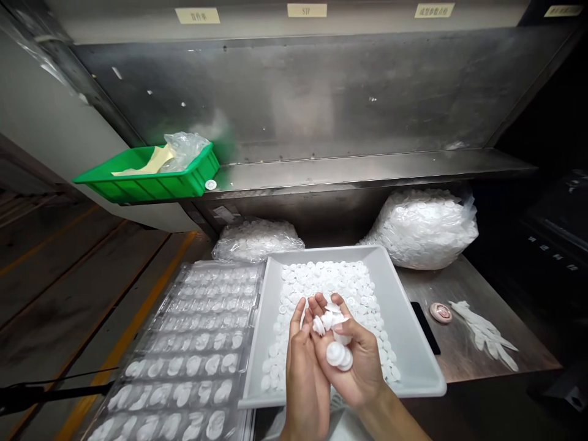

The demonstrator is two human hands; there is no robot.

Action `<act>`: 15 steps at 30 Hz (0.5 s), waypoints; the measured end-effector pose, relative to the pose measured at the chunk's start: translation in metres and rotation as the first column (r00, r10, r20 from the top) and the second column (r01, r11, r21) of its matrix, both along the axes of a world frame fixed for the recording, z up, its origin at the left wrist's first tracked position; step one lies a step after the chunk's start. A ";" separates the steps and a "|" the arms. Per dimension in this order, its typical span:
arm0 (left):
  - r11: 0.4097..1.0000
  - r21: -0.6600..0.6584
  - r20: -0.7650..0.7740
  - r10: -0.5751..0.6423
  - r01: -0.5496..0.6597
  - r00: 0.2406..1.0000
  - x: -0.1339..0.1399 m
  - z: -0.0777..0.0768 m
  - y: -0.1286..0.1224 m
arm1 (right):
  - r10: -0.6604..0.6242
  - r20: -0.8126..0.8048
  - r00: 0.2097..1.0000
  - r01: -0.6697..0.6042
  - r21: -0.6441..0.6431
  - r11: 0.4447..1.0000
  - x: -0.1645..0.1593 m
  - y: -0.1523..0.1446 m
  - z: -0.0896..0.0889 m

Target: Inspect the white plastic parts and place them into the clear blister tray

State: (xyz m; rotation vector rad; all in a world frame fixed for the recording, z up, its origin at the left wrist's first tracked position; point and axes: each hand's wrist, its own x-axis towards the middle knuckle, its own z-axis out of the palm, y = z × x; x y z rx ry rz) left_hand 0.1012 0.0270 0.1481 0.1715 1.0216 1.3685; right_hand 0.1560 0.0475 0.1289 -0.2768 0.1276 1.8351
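At the far left on the shelf (358,168) sits a crate (151,187), its contents mostly hidden; below, the trays (184,349) run off the bottom edge, their cups blurred by glare. Beyond stands a bag (257,239). Centrally, the bin (413,343) holds white discs, partly screened by the hands. The left hand (304,373), loosely cupped, adjoins the right hand (361,361), half curled with discs (337,354) in its palm, their number unclear. Rightward on the surface (478,361): a fuller bag (427,229), a dark slab (425,327), a roll (441,312), a glove (484,334).
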 end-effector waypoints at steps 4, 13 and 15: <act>0.997 -0.073 0.096 -0.011 0.018 0.995 0.000 -0.003 0.001 | -0.003 0.059 0.998 -0.002 0.076 0.997 -0.001 -0.003 -0.001; 0.957 -0.289 0.150 0.041 0.004 0.988 -0.004 -0.020 0.002 | -0.079 0.427 0.901 -0.020 0.222 0.975 -0.003 -0.011 0.000; 0.953 -0.301 0.187 0.065 -0.006 0.980 -0.004 -0.021 0.003 | -0.114 0.455 0.883 0.000 0.243 0.970 -0.004 -0.011 0.000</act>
